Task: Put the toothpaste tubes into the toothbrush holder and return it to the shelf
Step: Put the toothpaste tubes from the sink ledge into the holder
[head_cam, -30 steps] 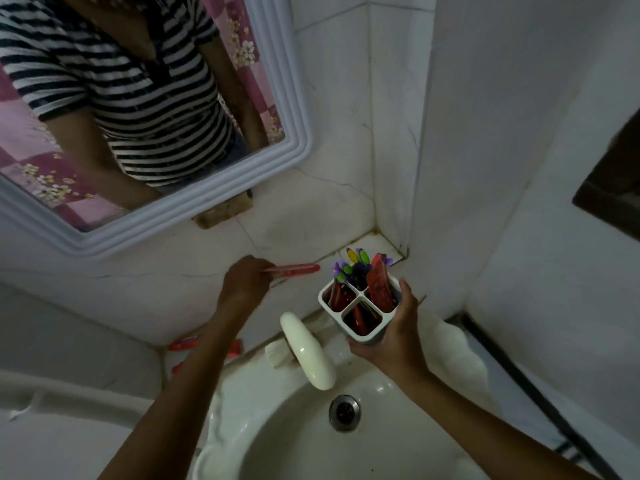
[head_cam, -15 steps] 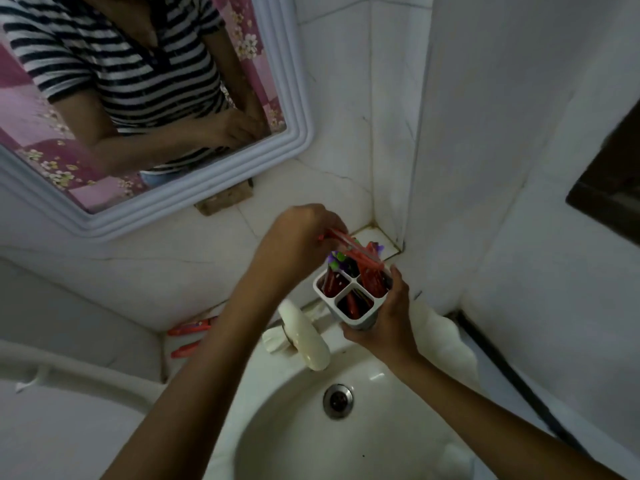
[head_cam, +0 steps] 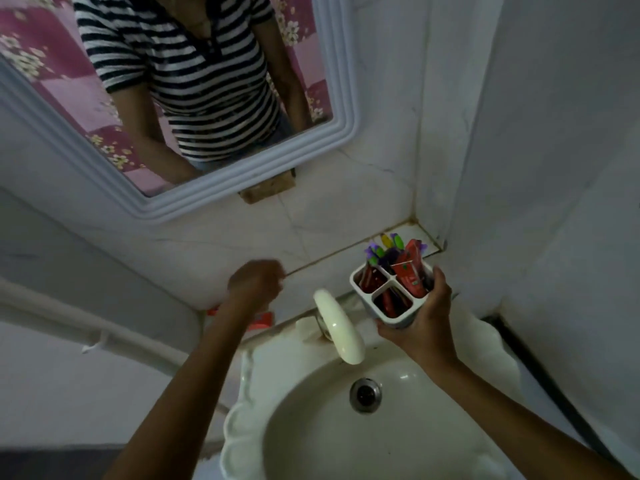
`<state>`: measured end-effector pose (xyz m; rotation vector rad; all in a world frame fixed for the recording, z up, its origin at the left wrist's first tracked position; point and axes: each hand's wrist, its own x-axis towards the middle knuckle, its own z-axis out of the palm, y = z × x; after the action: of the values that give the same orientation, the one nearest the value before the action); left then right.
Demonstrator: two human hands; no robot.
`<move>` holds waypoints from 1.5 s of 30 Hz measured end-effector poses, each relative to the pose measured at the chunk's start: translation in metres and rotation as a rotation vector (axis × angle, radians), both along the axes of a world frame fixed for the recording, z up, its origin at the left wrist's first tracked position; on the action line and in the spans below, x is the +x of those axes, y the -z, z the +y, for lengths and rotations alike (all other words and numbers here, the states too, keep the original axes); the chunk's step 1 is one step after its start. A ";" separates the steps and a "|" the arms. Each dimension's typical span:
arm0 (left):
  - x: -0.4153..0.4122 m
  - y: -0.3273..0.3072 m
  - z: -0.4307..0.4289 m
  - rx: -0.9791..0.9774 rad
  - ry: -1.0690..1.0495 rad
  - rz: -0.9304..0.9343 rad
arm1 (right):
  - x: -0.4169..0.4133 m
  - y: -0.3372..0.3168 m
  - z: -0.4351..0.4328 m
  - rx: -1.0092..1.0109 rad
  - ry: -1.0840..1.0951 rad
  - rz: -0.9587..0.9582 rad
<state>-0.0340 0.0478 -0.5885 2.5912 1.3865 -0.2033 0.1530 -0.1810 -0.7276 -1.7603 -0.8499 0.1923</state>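
Sink basin (head_cam: 311, 438) sits nearest, cream tap (head_cam: 337, 325) arching over it. Right hand (head_cam: 420, 323) has its grip wrapped round the lower body of the toothbrush holder (head_cam: 388, 299), held in the air just right of the tap, tilted a bit toward the camera. It's a white 4-compartment plastic cup, so prob light and stiff but smooth; w/ wet fingers it could slip, so low and around the walls looks like the right place to hold it. Red toothpaste tubes (head_cam: 410, 271) stand in three compartments, toothbrushes (head_cam: 384, 251) in the far one. Tubes are soft and crushable, best pinched near the stiff cap end imo.

Left hand (head_cam: 254, 282) is further back, curled loosely, can't tell if it's pinching anything. Under it, red tubes (head_cam: 261, 318) lie on the ledge behind the sink. Corner shelf (head_cam: 417, 233) is beyond the holder.
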 end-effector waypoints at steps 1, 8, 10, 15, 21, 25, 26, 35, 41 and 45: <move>-0.017 0.017 0.007 -0.069 -0.074 0.124 | 0.000 0.001 0.001 -0.005 0.006 -0.014; -0.072 0.098 0.024 -0.345 -0.376 -0.223 | -0.002 0.005 0.001 -0.001 0.012 -0.037; -0.068 0.081 0.020 -0.162 -0.181 -0.065 | -0.001 0.005 0.001 0.001 0.006 -0.039; -0.036 0.003 -0.004 -0.082 0.021 -0.194 | 0.000 0.002 0.002 -0.015 -0.003 -0.017; 0.030 -0.078 -0.053 -0.255 0.250 -0.766 | -0.003 -0.001 0.001 -0.013 0.012 0.030; 0.067 -0.082 -0.077 -0.393 0.378 -0.630 | -0.003 -0.005 0.000 -0.014 0.000 0.029; 0.073 -0.076 -0.081 -0.407 0.386 -0.592 | -0.003 -0.005 0.000 -0.018 -0.007 0.035; 0.022 -0.007 -0.019 -0.330 0.066 -0.510 | -0.001 -0.004 -0.002 -0.019 -0.010 0.035; -0.044 0.057 0.015 0.031 0.005 0.312 | -0.001 -0.001 -0.001 -0.022 -0.003 0.046; -0.065 0.073 0.022 0.234 0.176 0.415 | -0.001 0.000 -0.001 -0.023 -0.012 0.034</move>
<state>-0.0993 0.0703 -0.6618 2.9918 1.3697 -0.6770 0.1520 -0.1816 -0.7274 -1.7688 -0.8373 0.2403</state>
